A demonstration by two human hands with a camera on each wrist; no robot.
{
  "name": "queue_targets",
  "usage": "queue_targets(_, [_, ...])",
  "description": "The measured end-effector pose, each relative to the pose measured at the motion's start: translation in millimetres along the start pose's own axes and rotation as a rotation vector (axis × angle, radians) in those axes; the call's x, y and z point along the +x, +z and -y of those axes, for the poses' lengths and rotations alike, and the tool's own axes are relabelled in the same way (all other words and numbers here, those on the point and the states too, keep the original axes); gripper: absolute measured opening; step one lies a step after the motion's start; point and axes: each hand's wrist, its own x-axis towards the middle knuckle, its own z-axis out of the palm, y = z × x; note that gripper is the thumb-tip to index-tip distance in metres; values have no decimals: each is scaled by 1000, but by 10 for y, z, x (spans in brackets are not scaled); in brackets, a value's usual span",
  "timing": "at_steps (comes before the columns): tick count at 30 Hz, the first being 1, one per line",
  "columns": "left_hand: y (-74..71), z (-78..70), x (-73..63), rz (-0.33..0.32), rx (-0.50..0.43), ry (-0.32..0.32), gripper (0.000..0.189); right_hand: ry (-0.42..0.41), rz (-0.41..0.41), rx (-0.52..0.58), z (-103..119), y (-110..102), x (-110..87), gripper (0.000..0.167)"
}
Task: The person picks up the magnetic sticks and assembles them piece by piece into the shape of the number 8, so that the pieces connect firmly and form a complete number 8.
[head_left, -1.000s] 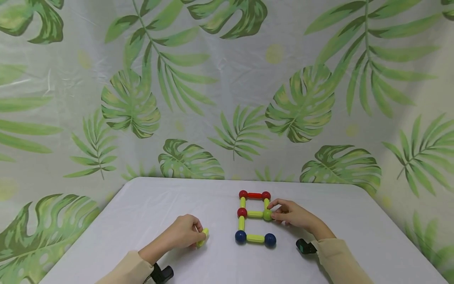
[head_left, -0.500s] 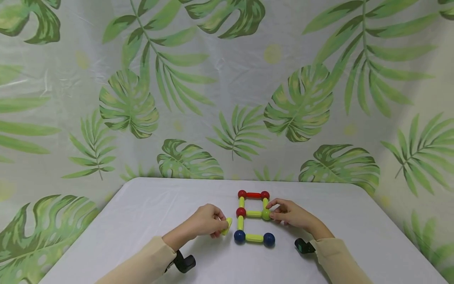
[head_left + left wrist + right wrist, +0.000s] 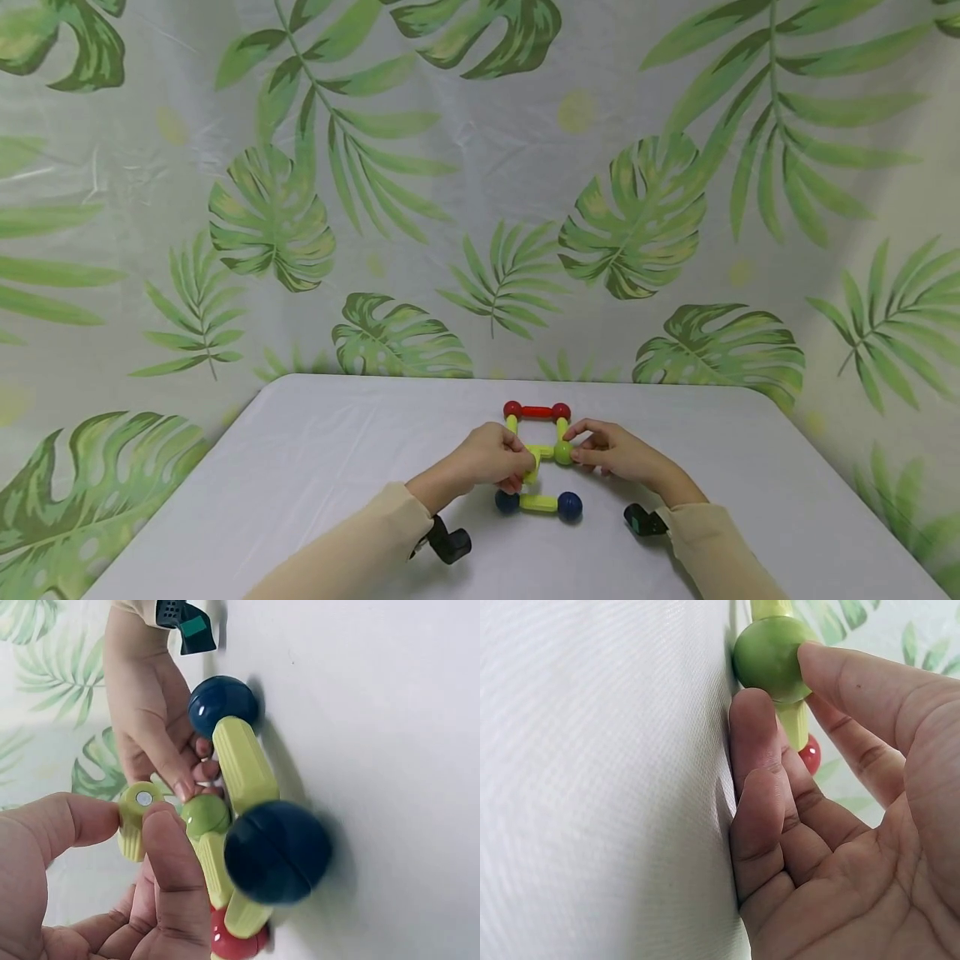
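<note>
My left hand (image 3: 487,457) pinches a yellow-green magnetic rod (image 3: 132,829) between thumb and fingertips, with a round metal end facing the left wrist camera. It is held above the flat figure of magnetic balls and rods, left of the green ball (image 3: 563,452). My right hand (image 3: 622,458) holds that ball from the right, its thumb against the surface in the right wrist view. Nearer me, a rod (image 3: 538,503) joins two dark blue balls (image 3: 570,507). The left hand hides the figure's middle-left red ball (image 3: 238,939) in the head view; the left wrist view shows it.
At the figure's far side a red rod (image 3: 537,412) links two red balls (image 3: 561,412). The white-covered table (image 3: 337,450) ends at a leaf-printed backdrop (image 3: 480,192). A black wrist camera (image 3: 450,543) hangs below the left sleeve, another (image 3: 643,521) by the right one.
My left hand has carried the rod rightward from the table's left part to above the figure, covering its middle-left red ball. The right hand stays at the green ball.
</note>
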Motion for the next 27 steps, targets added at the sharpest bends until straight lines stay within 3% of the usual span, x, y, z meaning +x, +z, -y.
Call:
queue_targets(12, [288, -73, 188, -50, 31, -40, 19, -13, 0, 7, -5, 4, -15, 33])
queue_targets(27, [452, -98, 259, -59, 74, -74, 22, -27, 12, 10, -46, -6, 6, 33])
